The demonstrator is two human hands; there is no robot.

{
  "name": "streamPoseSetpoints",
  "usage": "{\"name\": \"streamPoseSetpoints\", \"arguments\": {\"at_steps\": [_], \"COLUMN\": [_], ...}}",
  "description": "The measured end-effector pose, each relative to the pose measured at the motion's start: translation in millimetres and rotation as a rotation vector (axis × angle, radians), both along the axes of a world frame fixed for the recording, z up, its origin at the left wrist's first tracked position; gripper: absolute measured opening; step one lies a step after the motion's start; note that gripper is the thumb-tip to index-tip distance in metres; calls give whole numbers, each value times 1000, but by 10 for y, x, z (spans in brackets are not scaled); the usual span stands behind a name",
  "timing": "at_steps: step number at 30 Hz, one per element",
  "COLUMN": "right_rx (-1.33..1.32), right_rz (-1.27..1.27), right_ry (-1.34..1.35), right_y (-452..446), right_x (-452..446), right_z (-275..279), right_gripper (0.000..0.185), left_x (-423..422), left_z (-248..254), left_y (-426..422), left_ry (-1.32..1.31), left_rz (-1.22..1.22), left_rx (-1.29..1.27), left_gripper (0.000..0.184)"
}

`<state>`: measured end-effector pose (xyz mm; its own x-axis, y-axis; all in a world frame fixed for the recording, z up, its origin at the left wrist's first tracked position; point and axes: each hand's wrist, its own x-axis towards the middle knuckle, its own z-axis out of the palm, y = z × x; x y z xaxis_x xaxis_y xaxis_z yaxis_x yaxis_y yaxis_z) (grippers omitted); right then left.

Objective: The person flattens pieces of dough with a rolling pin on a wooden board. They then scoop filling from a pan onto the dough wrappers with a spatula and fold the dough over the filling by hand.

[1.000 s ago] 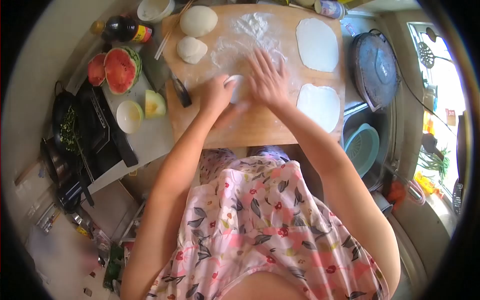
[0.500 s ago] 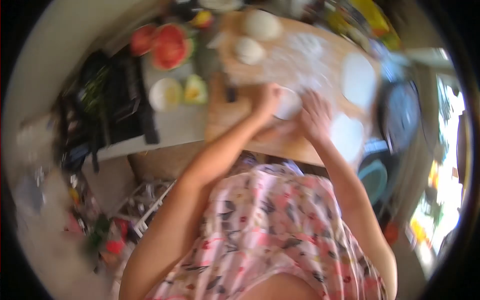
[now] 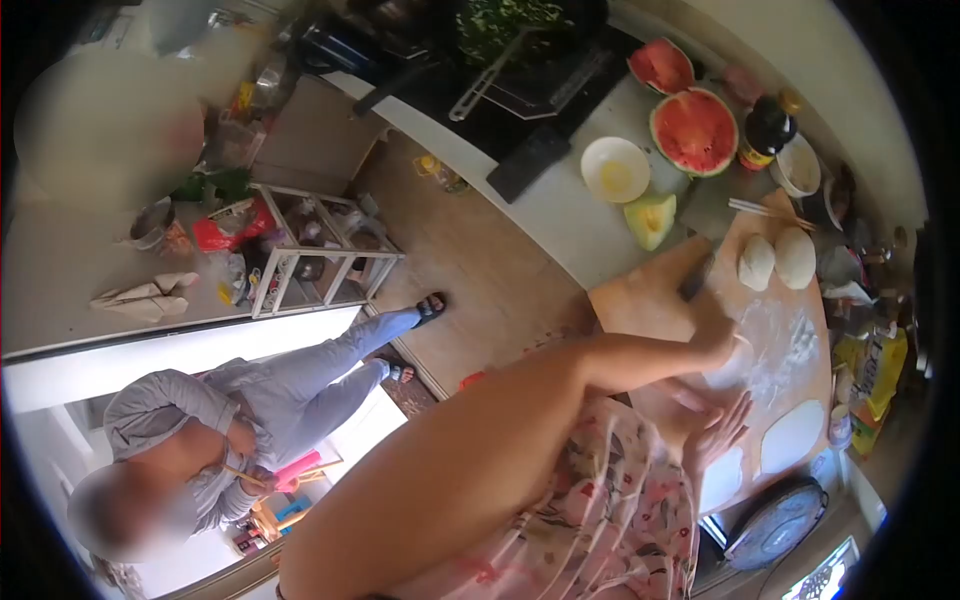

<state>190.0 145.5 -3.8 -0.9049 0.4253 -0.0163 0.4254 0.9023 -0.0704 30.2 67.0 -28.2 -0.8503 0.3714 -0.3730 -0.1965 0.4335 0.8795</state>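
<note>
On a wooden board (image 3: 640, 300), my left hand (image 3: 715, 345) has its fingers closed on the edge of a flattened round of dough (image 3: 728, 368). Beside it, my right hand (image 3: 718, 432) lies with fingers stretched out. Between the hands is a pale, pinkish rod-like thing (image 3: 683, 393), partly hidden by my right hand; I cannot make out its kind. Two flat dough sheets, one larger (image 3: 793, 437) and one near my right hand (image 3: 722, 480), lie on the board. Two dough balls (image 3: 757, 262) rest further along, near scattered flour (image 3: 800, 342). A dark-handled knife (image 3: 696, 275) lies on the board.
Cut watermelon (image 3: 694, 132), a white bowl (image 3: 615, 170) and a melon piece (image 3: 650, 221) stand on the counter. Beyond is a stove with a pan of greens (image 3: 510, 28). Another person (image 3: 240, 420) stands at lower left, holding a thin stick. A round appliance (image 3: 775, 522) is beside the board.
My view has swung left, bringing the stove, floor and another person into sight. My hands stay at the dough round on the board.
</note>
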Motion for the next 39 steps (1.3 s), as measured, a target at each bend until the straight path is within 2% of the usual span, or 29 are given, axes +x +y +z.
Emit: {"name": "streamPoseSetpoints", "arguments": {"at_steps": [1, 2, 3, 4, 5, 6, 7, 8, 9, 10, 11, 12, 13, 14, 15, 18, 20, 21, 22, 23, 24, 26, 27, 28, 30, 32, 34, 36, 39], "right_rx": [-17, -50, 79, 281, 55, -89, -200, -130, 253, 137, 26, -19, -80, -128, -176, -267, -382, -391, -177, -147, -165, -219, -244, -268, -137, 6, -223, -1, -5], "right_rz": [-36, -10, 66, -64, -184, -69, -122, -124, -169, -177, -179, -158, -131, -151, -167, -201, -307, -281, -358, -345, -379, -429, -438, -442, -561, -648, -522, -596, -618], "right_ry": [44, -43, 224, -378, -294, 110, 233, 229, 33, 148, 283, 169, 59, 128, 156, 103, 215, 470, 497, 436, 467, 407, 323, 244, 390, 476, 476, 615, 745], "right_y": [29, 53, 328, 39, -17, 358, 377, 473, 325, 222, 178, 140, 47, -33, -16, -58, 83, 135, 136, 112, 86, -129, -255, -349, -590, -727, -522, -371, -135], "right_x": [210, 30, 10, -544, -948, -977, -1191, -1319, -1315, -1155, -950, -624, -305, -19, 84, -169, -730, -986, -1117, -1167, -1107, -673, -349, -120, 83, -33, -364, -743, -1105], "right_z": [-68, 17, -617, 59, 370, -146, -92, -260, -20, 15, 49, 141, 241, 202, 199, 289, 297, -43, 3, 23, -15, 11, 66, 85, -188, -343, -334, -334, -381], "right_gripper": [68, 64, 65, 67, 65, 60, 58, 57, 56, 55, 54, 53, 52, 52, 53, 57, 62, 58, 53, 51, 51, 51, 52, 53, 51, 49, 50, 55, 60], "left_x": [54, 44, 45, 70, 164, -87, -125, -194, -241, -266, -281, -253, -240, -252, -175, -188, -254, -329, -451, -582, -585, -867, -874, -886, -1014, -962, -1032, -1088, -1225], "left_z": [-157, -68, 374, 613, 319, 642, 376, 397, 386, 226, 620, 306, 249, 298, 57, 120, 346, 403, 383, 328, 454, 109, 200, 187, -63, 188, 248, 273, 186], "left_y": [68, -83, -169, -139, -72, -165, -122, -124, -89, -64, -99, -135, -185, -255, -320, -513, -333, -238, -186, -195, -115, -205, -199, -249, -356, -357, -294, -192, 11], "left_ry": [-69, -188, -96, -365, 138, 292, 561, 335, 235, 123, 32, 342, 334, 72, -72, 173, 339, 370, 321, 279, 245, 345, 377, 258, -319, -351, -259, -159, -263], "left_rz": [53, -205, -218, 183, -147, -561, -626, -523, -562, -531, -497, -470, -430, -382, -242, -563, -778, -867, -914, -935, -983, -1124, -1139, -1054, -621, -791, -986, -1121, -1171], "left_rx": [-35, 28, -84, 47, -181, -310, -364, -259, -210, -67, -32, -15, 64, 16, 161, 19, -143, -244, -327, -342, -332, -219, -361, -291, -61, -182, -272, -347, -323], "left_gripper": [18, 17, 18, 24, 27, 29, 25, 21, 18, 20, 23, 24, 23, 20, 20, 20, 18, 18, 19, 19, 20, 24, 26, 26, 29, 37, 39, 42, 44]}}
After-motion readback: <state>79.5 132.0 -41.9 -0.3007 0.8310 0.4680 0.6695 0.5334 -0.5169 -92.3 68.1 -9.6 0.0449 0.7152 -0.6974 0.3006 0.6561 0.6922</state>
